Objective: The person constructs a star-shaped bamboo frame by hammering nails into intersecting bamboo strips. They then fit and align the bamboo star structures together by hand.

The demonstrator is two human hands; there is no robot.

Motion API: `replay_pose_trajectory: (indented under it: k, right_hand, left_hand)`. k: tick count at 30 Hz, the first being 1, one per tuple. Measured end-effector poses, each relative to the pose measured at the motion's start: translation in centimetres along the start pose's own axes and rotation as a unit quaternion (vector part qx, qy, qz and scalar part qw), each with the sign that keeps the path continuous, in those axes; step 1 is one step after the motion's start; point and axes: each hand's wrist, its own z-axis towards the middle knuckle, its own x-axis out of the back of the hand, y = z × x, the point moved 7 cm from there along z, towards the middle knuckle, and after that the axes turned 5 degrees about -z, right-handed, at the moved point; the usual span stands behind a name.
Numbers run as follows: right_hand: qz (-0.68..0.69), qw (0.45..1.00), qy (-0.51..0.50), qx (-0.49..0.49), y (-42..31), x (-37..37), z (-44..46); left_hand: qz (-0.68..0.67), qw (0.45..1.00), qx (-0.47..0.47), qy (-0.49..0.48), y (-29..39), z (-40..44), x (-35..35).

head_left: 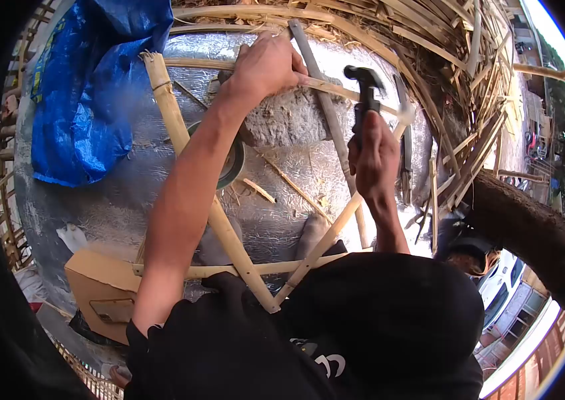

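My left hand (269,65) is closed on a thin bamboo strip (339,89) over a rough stone block (287,120). In my right hand (376,153) is a hammer (366,90), its black head raised just above the strip. A bamboo frame lies below: a left pole (229,237) and a right pole (329,240) meet in a V near my lap, with a crosspiece (196,272) over them. A long grey-brown stick (329,113) runs beside the stone under the strip.
Blue tarp (89,100) lies at the upper left, a cardboard box (99,287) at the lower left. Split bamboo strips (442,53) pile up at the upper right. A round green-rimmed container (232,167) is partly behind my left forearm. A thick log (529,220) lies at the right.
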Motion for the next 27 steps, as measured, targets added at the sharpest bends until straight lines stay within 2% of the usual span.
replay_pose_trajectory:
  k: [1, 2, 3, 4, 5, 7, 9, 10, 11, 13, 15, 17, 18, 19, 21, 22, 23, 24, 25, 27]
  right_hand:
    - [0.087, 0.993, 0.022, 0.08, -1.9, 0.2, -1.0]
    - [0.162, 0.967, 0.089, 0.178, -1.0, 0.0, -1.3]
    - [0.042, 0.994, 0.083, 0.057, 0.0, -0.4, -1.0]
    - [-0.012, 0.999, 0.027, -0.045, 1.2, -0.9, 0.0]
    - [-0.063, 0.987, -0.019, -0.145, 2.6, -1.1, 0.3]
    - [0.029, 0.997, 0.041, -0.054, 0.3, 0.1, -0.5]
    - [0.039, 0.996, 0.08, 0.016, 1.1, -0.6, -1.0]
    - [-0.125, 0.99, -0.04, -0.048, 3.1, -1.6, 0.5]
    - [-0.207, 0.977, -0.005, 0.047, 1.4, -1.6, 0.9]
    - [-0.096, 0.995, -0.005, 0.022, -0.7, -0.9, -0.2]
    - [-0.019, 0.998, 0.059, 0.002, 1.5, -0.6, -0.6]
    - [-0.225, 0.972, -0.034, -0.051, 2.0, -0.2, 2.1]
    - [-0.193, 0.979, -0.039, -0.045, 0.5, 0.5, 2.1]
    - [-0.113, 0.994, 0.001, -0.012, -1.6, 0.9, 1.0]
    - [0.032, 0.997, 0.04, 0.051, -0.9, 0.5, -0.7]
    - [-0.104, 0.994, -0.007, 0.019, 0.1, -0.6, 0.5]
    - [-0.203, 0.972, -0.099, -0.07, 1.6, -1.8, 1.7]
    - [-0.159, 0.978, -0.087, -0.108, 1.7, -0.8, 1.2]
    - [-0.113, 0.98, -0.088, -0.136, 1.4, -0.6, 0.8]
    - [0.077, 0.996, -0.031, -0.041, 0.9, -0.7, -0.7]
  left_hand:
    - [0.009, 1.0, 0.001, -0.009, -0.4, -0.2, 0.3]
    - [-0.016, 0.999, 0.019, -0.024, -0.7, -0.3, -0.2]
    - [-0.042, 0.998, 0.031, -0.035, -0.6, 0.0, -0.5]
    - [0.009, 1.0, 0.006, 0.003, -0.2, -0.6, -0.5]
    - [0.001, 1.0, 0.003, -0.01, -0.1, -0.3, -0.5]
    - [-0.006, 1.0, 0.025, -0.008, -0.3, -0.7, -0.1]
    - [-0.038, 0.996, 0.063, -0.045, -0.7, -0.5, -0.6]
    - [0.006, 0.999, 0.035, -0.003, 0.0, -0.9, -0.1]
    - [-0.001, 0.999, 0.032, -0.015, -0.6, -0.4, -0.6]
    - [0.047, 0.999, 0.007, 0.008, -0.6, -0.4, -0.3]
    - [0.009, 0.999, 0.032, -0.019, -0.4, -0.7, -0.1]
    - [0.018, 1.0, 0.006, 0.02, -0.7, -0.4, -0.7]
    - [0.024, 0.999, 0.004, 0.026, -0.6, 0.1, 0.0]
    - [0.025, 0.999, -0.005, 0.019, -0.6, 0.1, 0.4]
    - [0.014, 1.0, -0.008, -0.011, -0.7, -1.4, -1.1]
    - [0.012, 1.0, 0.0, -0.002, -0.6, -1.2, -1.1]
    - [0.013, 1.0, 0.005, 0.015, -0.4, -0.6, -0.3]
    - [0.001, 1.0, 0.024, -0.008, -0.5, -0.3, -0.4]
    - [0.028, 0.999, 0.006, 0.022, -0.3, -0.8, 0.1]
    - [0.017, 1.0, 0.021, -0.007, -0.3, -1.0, 0.2]
